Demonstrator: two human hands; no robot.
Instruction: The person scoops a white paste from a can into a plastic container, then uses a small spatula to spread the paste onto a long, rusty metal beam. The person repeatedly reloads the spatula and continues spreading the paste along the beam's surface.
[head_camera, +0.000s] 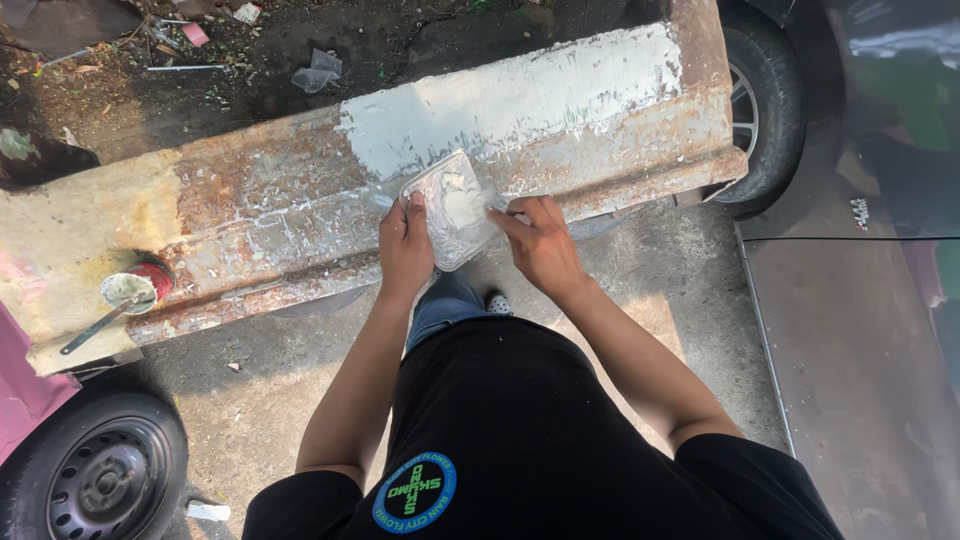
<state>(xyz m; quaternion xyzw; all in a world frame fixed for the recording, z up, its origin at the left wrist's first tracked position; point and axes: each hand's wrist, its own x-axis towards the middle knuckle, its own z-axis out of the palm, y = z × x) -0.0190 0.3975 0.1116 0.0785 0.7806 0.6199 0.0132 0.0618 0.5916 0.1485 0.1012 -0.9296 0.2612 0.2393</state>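
My left hand (403, 248) grips the left edge of a clear plastic mixing board (452, 208) smeared with pale filler paste. My right hand (537, 240) pinches a small spreader (497, 205) whose blade rests on the board's right side. Both hands hover just above a long rusty car body panel (260, 215) lying across my front. A patch of white filler (510, 105) covers the panel's upper right part.
A red tin of filler (135, 290) with a stick in it stands on the panel's left end. Car wheels sit at the top right (760, 105) and bottom left (95, 470). A dark car body (880, 330) fills the right. Littered dirt lies behind the panel.
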